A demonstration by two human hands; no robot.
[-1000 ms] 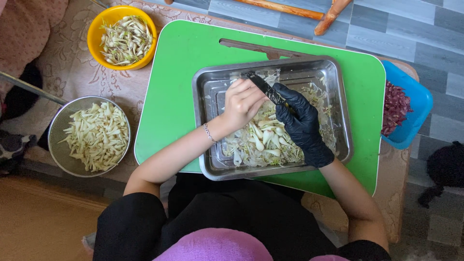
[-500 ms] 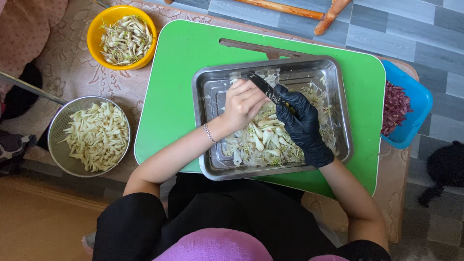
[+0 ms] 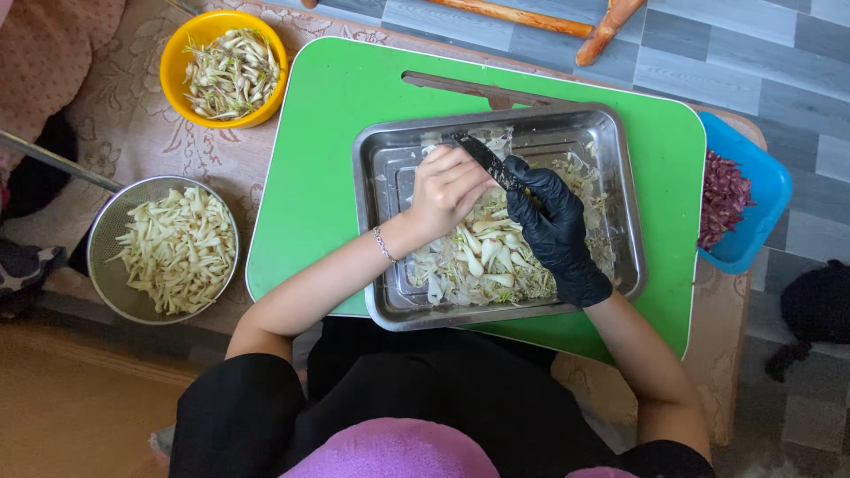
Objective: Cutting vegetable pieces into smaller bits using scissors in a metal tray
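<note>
From the head view, your bare left hand point(image 3: 447, 186) pinches a small pale piece with fingers pressed together, over the shiny metal tray point(image 3: 390, 159) on the green bench point(image 3: 310, 177). Your black-gloved right hand point(image 3: 553, 226) grips a dark knife point(image 3: 482, 158), its blade touching your left fingers. White cut pieces point(image 3: 482, 257) lie just below both hands.

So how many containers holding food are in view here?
4: a yellow bowl top left, a metal strainer at left, a steel tray on the green board, a blue tub at right.
</note>
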